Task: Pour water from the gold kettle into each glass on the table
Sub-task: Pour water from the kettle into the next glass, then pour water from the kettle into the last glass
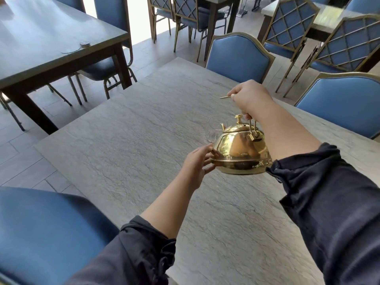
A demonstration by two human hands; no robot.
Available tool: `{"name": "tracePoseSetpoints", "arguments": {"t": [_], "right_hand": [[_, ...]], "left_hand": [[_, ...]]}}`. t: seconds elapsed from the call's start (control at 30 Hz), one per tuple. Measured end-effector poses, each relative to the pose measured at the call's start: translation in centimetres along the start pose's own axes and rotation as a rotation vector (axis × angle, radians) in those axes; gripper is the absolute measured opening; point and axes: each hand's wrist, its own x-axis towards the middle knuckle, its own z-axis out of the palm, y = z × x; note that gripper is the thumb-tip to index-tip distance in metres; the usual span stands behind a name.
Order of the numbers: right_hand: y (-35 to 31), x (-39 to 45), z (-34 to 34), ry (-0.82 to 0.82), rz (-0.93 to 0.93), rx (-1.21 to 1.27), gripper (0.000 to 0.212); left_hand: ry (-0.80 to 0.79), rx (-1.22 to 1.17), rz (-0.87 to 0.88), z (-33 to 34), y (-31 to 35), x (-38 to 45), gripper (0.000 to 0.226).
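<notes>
The gold kettle (239, 150) hangs tilted above the grey stone table (127, 145), spout pointing away from me. My right hand (251, 98) grips its handle from above. My left hand (197, 163) rests its fingertips against the kettle's lower left side near the base. A clear glass (213, 130) stands on the table just beyond the spout, partly hidden by the kettle. I cannot tell whether water is flowing.
Blue padded chairs stand around the table: one at the near left (41, 233), two at the far right (236, 56) (341, 99). A dark wooden table (51, 44) stands at the upper left, with more chairs and tables behind.
</notes>
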Motion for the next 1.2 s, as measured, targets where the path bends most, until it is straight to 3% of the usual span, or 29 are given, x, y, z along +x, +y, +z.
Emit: {"name": "tracePoseSetpoints", "arguments": {"t": [0.3,0.57,0.8,1.2], "right_hand": [[-0.5,0.3,-0.2,0.020,0.027,-0.069,0.026],[-0.4,0.3,-1.0,-0.030,0.051,0.045,0.032],[-0.5,-0.1,-1.2,-0.008,0.047,-0.016,0.031],[-0.7,0.0,-1.3,-0.020,0.018,-0.131,0.030]], "left_hand": [[-0.008,-0.029,-0.027,0.3,0.3,-0.1,0.016],[-0.015,-0.003,-0.034,0.7,0.8,-0.3,0.015],[-0.009,-0.006,-0.049,1.0,0.6,-0.5,0.035],[-0.015,0.000,-0.049,1.1,0.7,-0.6,0.016]]}}
